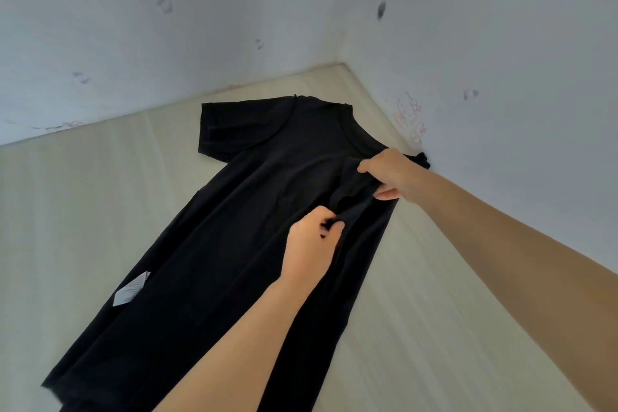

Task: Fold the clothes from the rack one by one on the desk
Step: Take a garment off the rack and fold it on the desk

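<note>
**Desk:** What have you got, biggest thing first?

**Me:** The desk (83, 211), pale wood grain, pushed into a corner where two marked white walls (501, 43) meet. Spread flat over it is the black T-shirt (234, 227). Its long axis runs from the collar at the far corner down to the hem at my near left, so it lies diagonally across my view. The left sleeve (227, 130) is laid out flat. A white care label (131, 288) pokes out at the left side seam near the hem.

**Desk:** And the hands?

**Me:** Both are on the right side of the shirt. My right hand (388, 174) is the farther one, up at the right sleeve, thumb and fingers closed on a gathered bit of that sleeve's cloth. A small tip of the sleeve (423, 159) shows past it, touching the wall. My left hand (311, 244) is nearer me, just below the right, fingers curled in and pinching the fabric along the same side.

**Desk:** So which way does the cloth go from the grip?

**Me:** The body of the shirt lies to the left of both grips, so I judge the sleeve and right edge fold inward, leftward across the long axis toward the middle. The right hand is nearer the sleeve and should lead; the left holds the line of the crease.

**Desk:** Anything to watch?

**Me:** The wall is tight on that side, so the sleeve tip could bunch.
</note>
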`<state>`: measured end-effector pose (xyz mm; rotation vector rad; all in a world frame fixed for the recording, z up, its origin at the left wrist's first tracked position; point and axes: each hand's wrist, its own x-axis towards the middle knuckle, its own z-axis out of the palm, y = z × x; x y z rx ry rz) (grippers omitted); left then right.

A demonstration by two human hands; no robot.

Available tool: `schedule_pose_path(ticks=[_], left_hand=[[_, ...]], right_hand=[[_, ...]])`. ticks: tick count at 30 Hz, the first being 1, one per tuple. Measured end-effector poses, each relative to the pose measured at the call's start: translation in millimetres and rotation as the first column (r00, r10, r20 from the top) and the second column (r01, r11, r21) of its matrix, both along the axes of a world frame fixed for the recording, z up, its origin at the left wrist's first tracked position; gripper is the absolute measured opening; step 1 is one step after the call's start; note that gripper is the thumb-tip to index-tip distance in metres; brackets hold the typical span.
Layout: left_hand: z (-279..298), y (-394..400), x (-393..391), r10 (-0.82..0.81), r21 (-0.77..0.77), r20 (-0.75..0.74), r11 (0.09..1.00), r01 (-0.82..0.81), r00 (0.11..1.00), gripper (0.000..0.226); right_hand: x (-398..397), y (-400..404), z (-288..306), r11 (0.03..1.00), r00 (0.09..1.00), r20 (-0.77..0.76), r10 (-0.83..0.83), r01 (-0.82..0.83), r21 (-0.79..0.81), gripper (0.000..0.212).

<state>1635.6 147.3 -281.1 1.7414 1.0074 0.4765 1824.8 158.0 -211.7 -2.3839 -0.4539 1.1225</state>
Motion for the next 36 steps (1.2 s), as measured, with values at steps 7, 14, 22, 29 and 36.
schedule_pose_path(ticks=[7, 14, 22, 29, 36], left_hand=[[-1, 36, -30, 0.507, -0.555, 0.027, 0.724, -0.409, 0.861, 0.029], [-4, 10, -43, 0.275, -0.223, -0.185, 0.923, -0.313, 0.944, 0.065], [-2, -54, -68, -0.030, 0.024, -0.480, 0.999, 0.047, 0.877, 0.059], [15, -104, -108, -0.027, -0.009, -0.580, 1.000, 0.027, 0.814, 0.046], [13, -161, -154, -0.046, 0.019, -0.731, 0.996, 0.088, 0.681, 0.016]], right_hand=[[-4, 31, -15, 0.970, 0.993, 0.073, 0.093, -0.107, 0.219, 0.048], [36, -5, -55, 0.771, 0.586, 0.503, 0.636, -0.454, -0.446, 0.043], [17, -29, -62, 0.817, 0.494, 0.672, 0.552, -0.480, -0.319, 0.052], [-90, -81, -56, 0.425, 0.226, 0.700, 0.677, -0.897, -0.121, 0.039], [-162, -150, -66, 0.174, -0.008, 0.569, 0.822, -0.948, -0.266, 0.056]])
